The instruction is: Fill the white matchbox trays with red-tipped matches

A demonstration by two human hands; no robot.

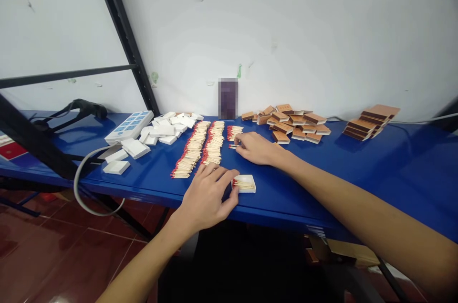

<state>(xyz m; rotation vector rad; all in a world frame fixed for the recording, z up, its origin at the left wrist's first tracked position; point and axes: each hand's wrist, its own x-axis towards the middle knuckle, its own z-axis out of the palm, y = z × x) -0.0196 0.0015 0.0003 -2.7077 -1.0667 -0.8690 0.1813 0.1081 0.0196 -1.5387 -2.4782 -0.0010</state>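
My left hand [209, 195] is at the table's front edge, its thumb and index finger closed about the left end of a small white matchbox tray [255, 183]. Inside that tray lie red-tipped matches [244, 185], heads to the left. Farther back, my right hand [255, 148] pinches with thumb and forefinger at a few matches [232, 146] on the table; its fingertips partly hide them. Just behind it is a short group of matches [234, 132]. Two long rows of matches, a left row [192, 148] and a right row [213, 143], run back from my left hand.
White matchbox trays [164, 129] are heaped at the left beside a white and blue box [129, 126]. Printed matchbox sleeves [296, 119] lie piled at the back right, with a stack of more sleeves [372, 121] farther right. A grey cable [77, 183] loops over the blue table's [358, 183] edge.
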